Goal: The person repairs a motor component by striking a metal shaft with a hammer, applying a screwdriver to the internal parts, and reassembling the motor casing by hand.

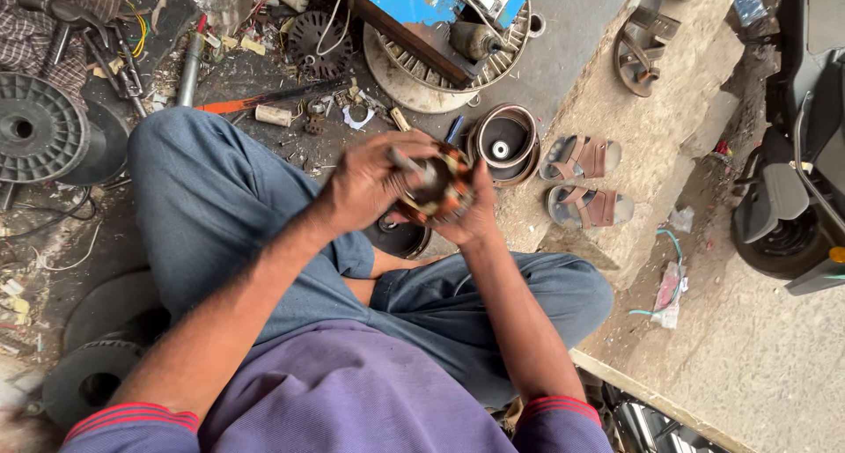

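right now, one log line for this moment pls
left hand: grips motor winding core | right hand: cups it from beneath | below: dark round housing | seated cross-legged

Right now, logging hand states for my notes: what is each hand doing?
Left hand: closed on a thin metal tool, set against the motor winding.
Right hand: closed around the copper motor winding.

— What does the wound motor core (437,187) in the grip look like?
— Coppery wire, glossy, on dull dark metal.
— And below it?
— Matt blue cloth trousers (220,206); beyond it, rough, grimy floor (581,30).
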